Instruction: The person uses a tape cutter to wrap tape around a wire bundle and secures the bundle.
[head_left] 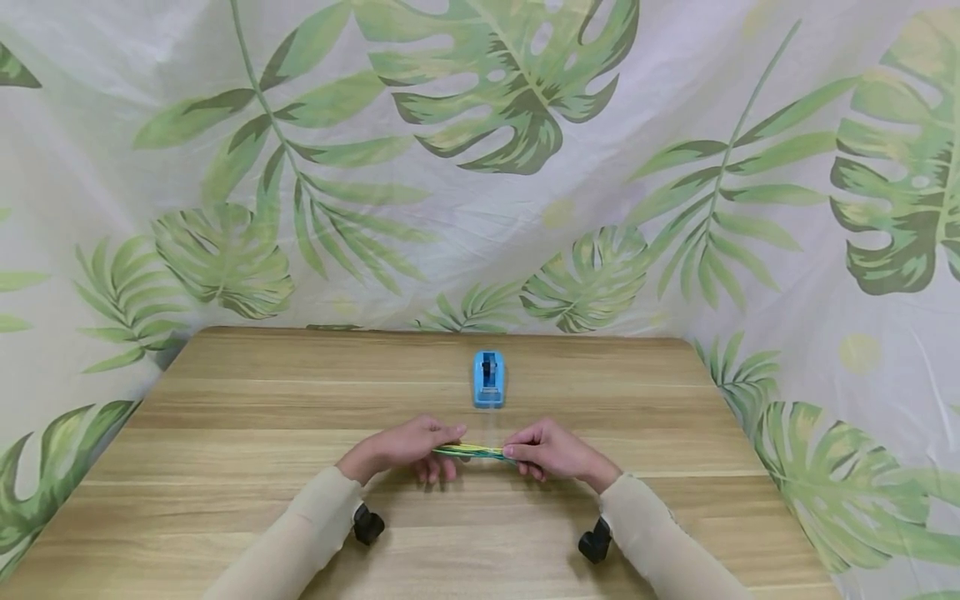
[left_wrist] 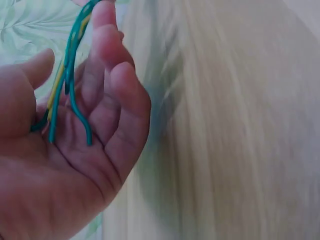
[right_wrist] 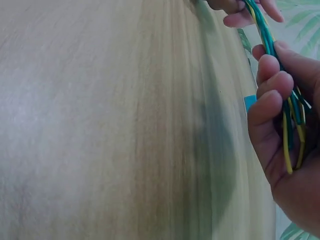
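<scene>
A thin bundle of green and yellow wires (head_left: 472, 451) stretches between the two hands, low over the table. My right hand (head_left: 553, 454) pinches its right end between thumb and fingers; loose wire ends (right_wrist: 288, 145) hang toward the palm. At the other end, my left hand (head_left: 408, 450) lies around the bundle with relaxed fingers. In the left wrist view the left thumb stands apart from the wires (left_wrist: 72, 65), whose loose ends reach over the palm. A faint clear strip of tape (head_left: 492, 423) runs from the blue tape dispenser (head_left: 488, 398) toward the bundle's middle.
The dispenser stands on the wooden table (head_left: 300, 392), just beyond the hands. A leaf-patterned cloth (head_left: 480, 208) hangs behind the table's far edge and along its sides. Black wrist-camera mounts (head_left: 368, 525) stick out below both sleeves.
</scene>
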